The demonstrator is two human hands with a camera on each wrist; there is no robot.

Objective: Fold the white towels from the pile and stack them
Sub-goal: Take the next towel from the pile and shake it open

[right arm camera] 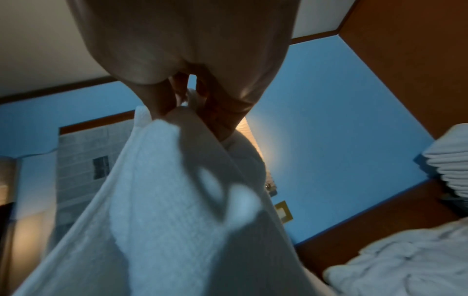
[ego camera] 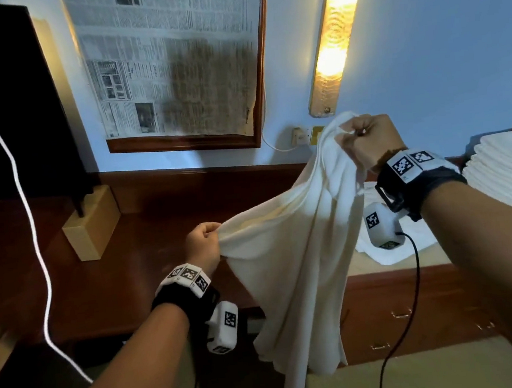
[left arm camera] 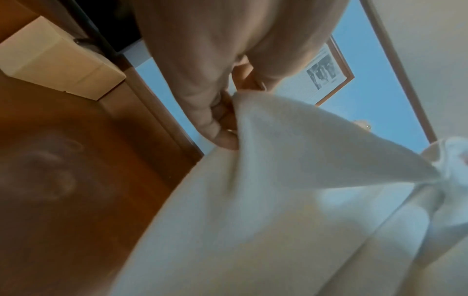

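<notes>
Where both hands pinch it, the towel (ego camera: 288, 253) blurs — perhaps by corners.

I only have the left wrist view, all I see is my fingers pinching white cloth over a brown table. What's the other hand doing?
Observer: The right hand grips another part of the same towel, held higher than the left hand, so the cloth hangs between them above the table.
Operator: Any folded ones done yet?
Observer: Yes, a stack of folded towels sits at the far right, beyond the right forearm.
Operator: And the unfolded pile?
Observer: Crumpled white towels lie below that stack, under the right wrist.
</notes>
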